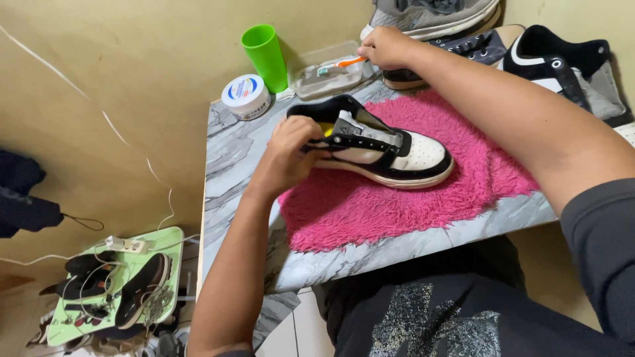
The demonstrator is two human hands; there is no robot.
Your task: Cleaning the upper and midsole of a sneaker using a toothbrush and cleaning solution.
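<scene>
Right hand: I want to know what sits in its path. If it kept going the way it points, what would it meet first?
The right hand holds a toothbrush pointing left into the clear plastic tray. Going on, it would probably meet the tray first, then the green cup; depth is unclear.

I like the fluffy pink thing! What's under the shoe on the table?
The black and white shoe lies on a shaggy pink mat, and the mat rests on the grey marble table. The left hand grips the shoe. The shoe's sole is hidden.

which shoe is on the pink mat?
The black-and-white high-top sneaker, lying across the pink mat with the left hand gripping its heel end. The other shoes sit off the mat, at the table's far right edge.
</scene>
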